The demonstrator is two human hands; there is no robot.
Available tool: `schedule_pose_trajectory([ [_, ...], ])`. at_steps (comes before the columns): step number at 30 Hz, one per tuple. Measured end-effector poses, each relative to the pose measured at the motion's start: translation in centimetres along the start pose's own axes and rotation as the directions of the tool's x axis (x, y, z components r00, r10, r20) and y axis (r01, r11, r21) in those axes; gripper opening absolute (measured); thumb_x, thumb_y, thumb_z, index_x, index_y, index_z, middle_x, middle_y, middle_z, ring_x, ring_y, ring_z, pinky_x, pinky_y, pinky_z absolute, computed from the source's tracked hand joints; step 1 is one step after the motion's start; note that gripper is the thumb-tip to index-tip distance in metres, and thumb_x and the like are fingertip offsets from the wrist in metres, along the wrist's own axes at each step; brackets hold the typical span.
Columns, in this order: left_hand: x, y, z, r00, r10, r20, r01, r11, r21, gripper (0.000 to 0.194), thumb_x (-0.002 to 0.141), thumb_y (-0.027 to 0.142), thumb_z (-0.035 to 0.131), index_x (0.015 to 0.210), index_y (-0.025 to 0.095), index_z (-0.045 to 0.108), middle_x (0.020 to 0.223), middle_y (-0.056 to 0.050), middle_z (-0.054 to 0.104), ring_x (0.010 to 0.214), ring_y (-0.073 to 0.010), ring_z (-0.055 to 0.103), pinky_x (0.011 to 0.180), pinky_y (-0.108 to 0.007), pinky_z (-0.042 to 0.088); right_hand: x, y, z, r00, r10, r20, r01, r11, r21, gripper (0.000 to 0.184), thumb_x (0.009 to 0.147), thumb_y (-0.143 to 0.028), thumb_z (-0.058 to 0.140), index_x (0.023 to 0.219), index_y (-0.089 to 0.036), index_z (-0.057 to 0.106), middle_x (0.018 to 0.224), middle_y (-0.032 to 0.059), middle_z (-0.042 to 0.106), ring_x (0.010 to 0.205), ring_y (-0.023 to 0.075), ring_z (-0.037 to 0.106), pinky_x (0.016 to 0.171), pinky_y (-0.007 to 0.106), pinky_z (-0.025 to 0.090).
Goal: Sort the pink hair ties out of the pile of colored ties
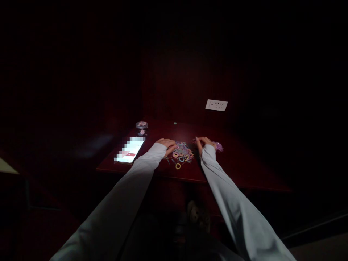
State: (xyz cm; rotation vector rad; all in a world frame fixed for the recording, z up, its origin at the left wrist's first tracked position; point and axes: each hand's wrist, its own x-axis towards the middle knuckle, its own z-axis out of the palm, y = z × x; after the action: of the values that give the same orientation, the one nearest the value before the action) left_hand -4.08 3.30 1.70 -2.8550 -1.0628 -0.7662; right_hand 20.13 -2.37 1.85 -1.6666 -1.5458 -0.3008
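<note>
A loose pile of small coloured hair ties (183,154) lies on the dark red tabletop, in yellow, pink, purple and blue. My left hand (165,144) reaches the pile's upper left side, its thumb and fingers drawn together at the edge; whatever is between the fingertips is too small to make out. To the right of the pile, my right hand (206,141) is held just above the table with thumb and forefinger bent together in a pinch. A smaller purple bunch of hair ties (219,146) lies beyond the right hand, partly hidden by it. One yellow hair tie (178,166) rests at the near edge of the pile.
A lit phone (129,150) lies at the table's left, with a clear lidded jar (141,128) behind it. One green hair tie (175,123) sits far back. A white wall socket (216,105) is above the tabletop (244,170). The surroundings are very dark.
</note>
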Motion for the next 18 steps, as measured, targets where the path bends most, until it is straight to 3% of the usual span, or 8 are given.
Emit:
schedule_pose_trajectory([
  [5,-0.2,-0.4,-0.3,1.000,0.022,0.002,-0.022,1.000,-0.002,0.029,0.107,0.031,0.045,0.099,0.021,0.070,0.103,-0.006,0.076,0.101,-0.0190,0.068,0.089,-0.031,0.045,1.2,5.5,-1.9,0.998,0.048,-0.027,-0.051,0.988,-0.148,0.056,0.105,-0.058,0.037,0.090,-0.023,0.077,0.091,0.0080,0.072,0.090,0.0233,0.055,0.089,0.039,0.028],
  [9,-0.3,-0.2,-0.6,1.000,0.013,0.015,-0.013,1.000,0.004,0.031,0.107,0.032,0.043,0.100,0.020,0.070,0.102,-0.006,0.076,0.100,-0.0193,0.067,0.090,-0.032,0.045,1.4,8.6,-3.8,0.981,0.194,-0.011,-0.191,0.953,-0.237,0.061,0.103,-0.063,0.037,0.095,-0.023,0.081,0.100,0.0120,0.072,0.098,0.0278,0.052,0.089,0.043,0.028],
  [13,-0.3,-0.4,-0.3,1.000,0.011,0.003,-0.011,1.000,0.002,0.033,0.107,0.035,0.043,0.095,0.020,0.070,0.098,-0.006,0.075,0.096,-0.0197,0.067,0.090,-0.033,0.046,1.2,10.9,-5.5,0.935,0.353,-0.044,-0.349,0.886,-0.305,0.072,0.101,-0.072,0.033,0.096,-0.021,0.084,0.108,0.0173,0.072,0.104,0.0342,0.051,0.090,0.049,0.031],
  [18,-0.5,-0.6,-0.1,1.000,0.022,-0.001,-0.022,0.999,-0.025,0.031,0.106,0.034,0.045,0.098,0.022,0.072,0.099,-0.006,0.075,0.097,-0.0198,0.067,0.089,-0.033,0.046,1.4,12.2,-5.9,0.895,0.443,-0.045,-0.437,0.856,-0.277,0.084,0.096,-0.081,0.028,0.092,-0.018,0.085,0.103,0.0210,0.071,0.098,0.0346,0.052,0.087,0.052,0.035],
])
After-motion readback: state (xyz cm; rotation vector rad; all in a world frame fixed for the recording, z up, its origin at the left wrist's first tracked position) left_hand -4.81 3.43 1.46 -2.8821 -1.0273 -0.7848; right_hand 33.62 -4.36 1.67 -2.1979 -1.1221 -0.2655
